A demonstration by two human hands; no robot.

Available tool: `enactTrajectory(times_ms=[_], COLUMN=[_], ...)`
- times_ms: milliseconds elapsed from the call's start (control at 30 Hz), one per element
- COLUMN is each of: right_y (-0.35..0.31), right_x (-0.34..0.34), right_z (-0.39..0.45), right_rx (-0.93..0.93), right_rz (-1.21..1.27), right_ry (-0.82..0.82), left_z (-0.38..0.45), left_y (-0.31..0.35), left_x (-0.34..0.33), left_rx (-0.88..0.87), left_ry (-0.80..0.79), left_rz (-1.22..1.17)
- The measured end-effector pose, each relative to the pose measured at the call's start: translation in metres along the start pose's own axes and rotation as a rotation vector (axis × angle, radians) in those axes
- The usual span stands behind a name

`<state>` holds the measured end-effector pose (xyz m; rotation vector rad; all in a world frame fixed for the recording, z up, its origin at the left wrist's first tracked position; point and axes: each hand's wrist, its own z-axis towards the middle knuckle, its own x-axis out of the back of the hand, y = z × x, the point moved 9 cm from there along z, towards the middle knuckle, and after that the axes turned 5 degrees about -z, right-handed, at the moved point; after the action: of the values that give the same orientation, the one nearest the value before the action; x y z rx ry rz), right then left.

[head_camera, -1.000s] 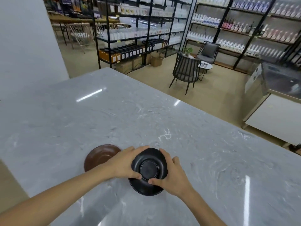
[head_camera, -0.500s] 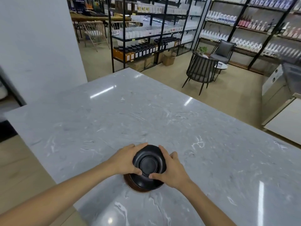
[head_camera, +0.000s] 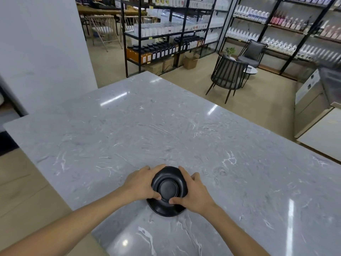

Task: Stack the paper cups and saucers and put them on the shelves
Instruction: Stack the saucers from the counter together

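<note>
Black and glossy, a stack of saucers [head_camera: 168, 189] sits near the front of the grey marble counter [head_camera: 166, 130], and I see it gripped from both sides. My left hand [head_camera: 143, 183] curls round the left rim of the stack, fingers wrapped over the far edge and the thumb pressed on the near side of the top saucer. My right hand [head_camera: 193, 191] mirrors it on the right rim, fingers bent over the far edge with the little finger spread slightly outward, thumb tip resting on the near side of the same saucer. The two thumbs lie close together but apart. The top saucer is tilted toward me and shows a round recessed centre; beneath it a wider black saucer [head_camera: 166, 209] lies flat on the marble, its near edge showing under my hands. I cannot tell how many saucers are in the pile, nor whether any other colour is hidden in it. Nothing lies in the hollow of the top saucer. Beyond the counter, well apart from the stack, a black metal shelving unit [head_camera: 166, 34] carries rows of dark jars and pale containers, with cardboard boxes [head_camera: 190, 60] on the floor under it. A dark slatted chair [head_camera: 227, 76] stands to its right, and more shelves of white bottles [head_camera: 276, 30] line the far wall.
</note>
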<state>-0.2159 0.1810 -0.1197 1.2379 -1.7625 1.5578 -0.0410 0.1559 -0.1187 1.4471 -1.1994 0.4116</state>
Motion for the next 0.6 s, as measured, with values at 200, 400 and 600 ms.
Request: enactTrajectory(times_ms=[200,400,600], right_y=[0.004,0.005,0.014], right_x=[0.001,0.004,-0.004], right_z=[0.000,0.000,0.002], right_rx=[-0.073,-0.076,-0.093], right_rz=[-0.046,-0.080,-0.033], right_ry=[0.039,0.053,0.041], left_z=[0.003,0.006,0.010], left_y=[-0.003,-0.007,-0.016], left_x=[-0.002,-0.009,-0.017], left_rx=[0.060,0.090,0.130], left_ry=[-0.039,-0.061,-0.094], left_rz=[-0.050,-0.134,-0.250])
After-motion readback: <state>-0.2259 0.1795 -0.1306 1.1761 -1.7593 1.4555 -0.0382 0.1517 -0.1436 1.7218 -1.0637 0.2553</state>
